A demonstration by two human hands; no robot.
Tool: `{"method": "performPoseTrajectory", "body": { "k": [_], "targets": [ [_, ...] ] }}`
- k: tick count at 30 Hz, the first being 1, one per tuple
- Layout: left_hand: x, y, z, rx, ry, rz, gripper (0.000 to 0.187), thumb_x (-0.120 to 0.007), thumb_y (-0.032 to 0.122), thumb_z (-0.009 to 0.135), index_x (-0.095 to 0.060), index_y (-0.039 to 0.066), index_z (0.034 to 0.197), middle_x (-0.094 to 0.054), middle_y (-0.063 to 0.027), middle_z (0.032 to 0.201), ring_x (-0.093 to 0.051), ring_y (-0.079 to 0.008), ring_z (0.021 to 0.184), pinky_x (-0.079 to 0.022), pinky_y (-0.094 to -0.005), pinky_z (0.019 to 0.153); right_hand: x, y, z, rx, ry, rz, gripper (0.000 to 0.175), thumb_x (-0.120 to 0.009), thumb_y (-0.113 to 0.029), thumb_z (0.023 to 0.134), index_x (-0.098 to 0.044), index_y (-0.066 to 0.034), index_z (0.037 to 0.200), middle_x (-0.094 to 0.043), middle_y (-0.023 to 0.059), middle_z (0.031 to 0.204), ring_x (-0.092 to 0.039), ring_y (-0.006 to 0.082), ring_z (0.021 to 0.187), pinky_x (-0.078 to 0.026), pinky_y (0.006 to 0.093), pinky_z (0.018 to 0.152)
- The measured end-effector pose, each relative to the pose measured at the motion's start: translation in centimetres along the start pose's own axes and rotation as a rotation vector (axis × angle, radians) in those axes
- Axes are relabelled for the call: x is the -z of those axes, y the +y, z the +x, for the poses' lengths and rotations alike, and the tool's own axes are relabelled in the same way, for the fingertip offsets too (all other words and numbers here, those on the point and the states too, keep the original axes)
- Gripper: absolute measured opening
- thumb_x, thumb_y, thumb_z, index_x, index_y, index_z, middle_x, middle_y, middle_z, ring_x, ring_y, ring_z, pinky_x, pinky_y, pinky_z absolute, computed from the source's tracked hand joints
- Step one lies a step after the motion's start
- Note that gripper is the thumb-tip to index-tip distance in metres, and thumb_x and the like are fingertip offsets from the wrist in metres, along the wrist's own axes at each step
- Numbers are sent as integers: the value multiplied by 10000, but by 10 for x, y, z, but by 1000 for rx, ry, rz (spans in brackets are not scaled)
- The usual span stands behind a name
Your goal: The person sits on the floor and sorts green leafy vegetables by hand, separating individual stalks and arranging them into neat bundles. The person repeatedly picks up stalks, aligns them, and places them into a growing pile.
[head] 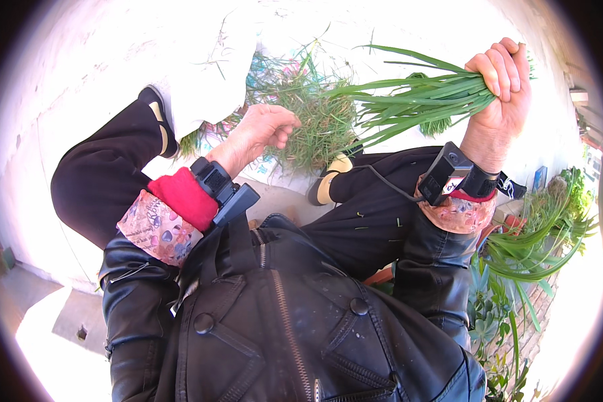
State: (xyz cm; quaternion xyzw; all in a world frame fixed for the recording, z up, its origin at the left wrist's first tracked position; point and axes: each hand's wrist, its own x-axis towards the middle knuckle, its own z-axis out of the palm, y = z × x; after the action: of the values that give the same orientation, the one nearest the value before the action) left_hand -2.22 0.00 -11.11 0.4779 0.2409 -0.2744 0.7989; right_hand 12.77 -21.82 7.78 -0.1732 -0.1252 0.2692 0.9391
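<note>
A bundle of long green leaves, apparently Chinese chives (432, 95), is gripped in my right hand (502, 80), raised at the upper right with the leaf tips pointing left. My left hand (271, 125) hangs over the left side of a loose heap of thin green and dry grass-like leaves (316, 120); its fingers are curled, and whether they pinch anything is not plain. The heap lies on a printed sheet (264, 171) between my feet. Behind the held leaves, another green bundle (434, 126) lies on the pale ground.
My shoes (326, 186) flank the heap. A white cloth or sheet (206, 65) extends at the upper left of it. Potted plants with long leaves (527, 251) stand at the right by my elbow. Devices are strapped to both wrists, and a cable (392, 186) runs from the right one.
</note>
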Motion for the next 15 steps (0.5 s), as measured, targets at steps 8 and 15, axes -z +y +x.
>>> {"method": "performPoseTrajectory", "body": {
  "k": [8, 15],
  "targets": [
    [38, -23, 40, -483, 637, 1066, 389, -533, 99, 684, -506, -28, 1050, -564, -234, 906, -532, -372, 903, -419, -401, 827, -14, -6, -15, 77, 109, -222, 181, -381, -154, 935, -405, -18, 818, -295, -58, 465, -270, 41, 336, -280, 187, 379],
    [34, -90, 64, -215, 366, 1062, 164, -582, 196, 710, -630, 67, 798, -639, -113, 734, -626, -237, 699, -486, -326, 663, 1, -5, -25, 2, 33, -185, 229, -357, -174, 942, -473, 16, 890, -312, -44, 509, -261, 55, 372, -270, 214, 409]
  ]
}}
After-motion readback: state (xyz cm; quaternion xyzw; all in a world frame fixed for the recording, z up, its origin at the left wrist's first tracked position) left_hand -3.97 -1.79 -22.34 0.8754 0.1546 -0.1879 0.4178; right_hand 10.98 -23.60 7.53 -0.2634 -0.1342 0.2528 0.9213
